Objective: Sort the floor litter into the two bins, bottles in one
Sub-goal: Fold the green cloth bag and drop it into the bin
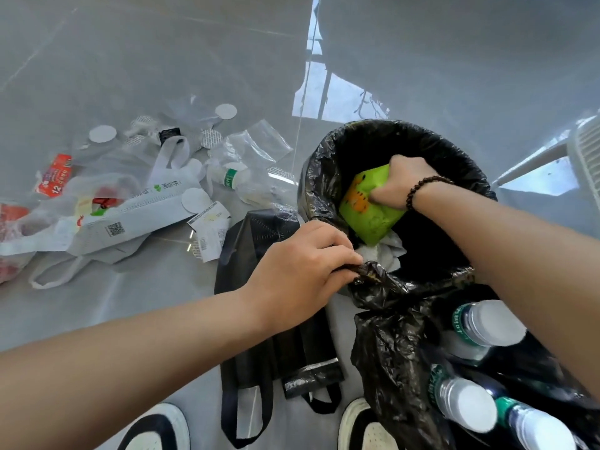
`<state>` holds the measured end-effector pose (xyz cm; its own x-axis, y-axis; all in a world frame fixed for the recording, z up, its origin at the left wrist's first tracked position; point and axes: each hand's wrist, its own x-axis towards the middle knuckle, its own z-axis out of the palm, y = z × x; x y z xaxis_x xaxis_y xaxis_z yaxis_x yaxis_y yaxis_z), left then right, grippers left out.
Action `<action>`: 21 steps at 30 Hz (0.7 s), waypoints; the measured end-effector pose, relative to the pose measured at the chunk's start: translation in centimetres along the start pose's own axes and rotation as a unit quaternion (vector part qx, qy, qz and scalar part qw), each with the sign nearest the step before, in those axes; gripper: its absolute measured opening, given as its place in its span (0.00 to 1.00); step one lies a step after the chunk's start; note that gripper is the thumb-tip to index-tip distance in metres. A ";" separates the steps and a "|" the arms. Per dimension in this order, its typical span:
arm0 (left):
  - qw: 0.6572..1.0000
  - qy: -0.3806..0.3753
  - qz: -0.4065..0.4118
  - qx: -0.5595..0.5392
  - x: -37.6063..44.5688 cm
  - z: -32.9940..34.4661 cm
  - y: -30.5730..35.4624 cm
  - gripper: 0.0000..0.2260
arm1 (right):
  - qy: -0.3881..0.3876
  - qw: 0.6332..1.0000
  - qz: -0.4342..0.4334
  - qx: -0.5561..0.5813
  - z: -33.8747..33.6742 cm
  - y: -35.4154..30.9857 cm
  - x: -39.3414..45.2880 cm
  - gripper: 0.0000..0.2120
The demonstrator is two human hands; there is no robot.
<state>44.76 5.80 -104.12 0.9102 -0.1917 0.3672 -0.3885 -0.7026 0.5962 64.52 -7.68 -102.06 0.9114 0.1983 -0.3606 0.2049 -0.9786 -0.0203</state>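
Head view, only cam.

1. Step in hand: non-bottle litter going into the far bin, lined w/ a black bag. Right hand is down inside the rim, fingers curled round a green packet w/ orange print. Packet is in the bin mouth, tilted, just above crumpled white paper already in there. Grip not yet let go.

2. Left hand pinches the near edge of the black liner, fingers pressed together on the plastic, holding the mouth open.

3. Near bin, bottom right, also black-lined, holds clear bottles w/ green labels. So sorting looks partly done, approx.

4. Next move, my guess: spread the right fingers, drop the packet, lift the hand clear of the liner, then reach left to the pile. One bottle w/ a green band lies there among clear plastic bags; it belongs in the near bin.

5. Around: white tote bag w/ QR code, red wrapper, receipts, white round discs, thin plastic bag w/ red contents. A black bag lies flat on the floor between shoes and bins.

6. In the way: the black bag's handles loop near the shoes, trip risk. The floor bottle is half under clear film, so it needs freeing first. Loose liner may sag once released.
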 end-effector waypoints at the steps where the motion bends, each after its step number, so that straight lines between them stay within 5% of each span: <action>1: 1.000 0.019 0.016 0.001 0.0 -0.1 0.0 0.07 | 0.024 1.000 0.001 -0.008 -0.4 0.2 0.0 0.25; 5: 0.991 0.074 0.103 0.047 -0.3 -0.5 -0.1 0.06 | 0.072 0.989 -0.063 -0.112 -0.2 0.3 -0.2 0.24; 9: 0.984 0.057 0.136 0.101 -1.2 -0.2 -1.0 0.04 | 0.033 0.970 -0.169 -0.169 1.5 1.0 0.6 0.29; 14: 0.988 0.011 0.107 0.107 -1.4 -0.3 -1.9 0.04 | -0.002 0.973 -0.158 -0.170 3.7 2.1 1.0 0.31; 18: 0.992 -0.043 0.076 0.089 -2.3 -0.6 -1.7 0.13 | 0.063 0.967 -0.139 -0.202 1.7 1.7 0.4 0.36; 21: 0.994 -0.064 0.058 0.061 -3.4 -0.7 -1.6 0.16 | 0.114 0.962 -0.147 -0.202 -0.4 1.2 -1.1 0.29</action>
<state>42.22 8.04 -105.82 0.8740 -0.3570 0.3298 -0.4791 -0.7470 0.4609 63.93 -9.00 -101.29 0.8382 0.5150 -0.1792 0.5453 -0.7865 0.2901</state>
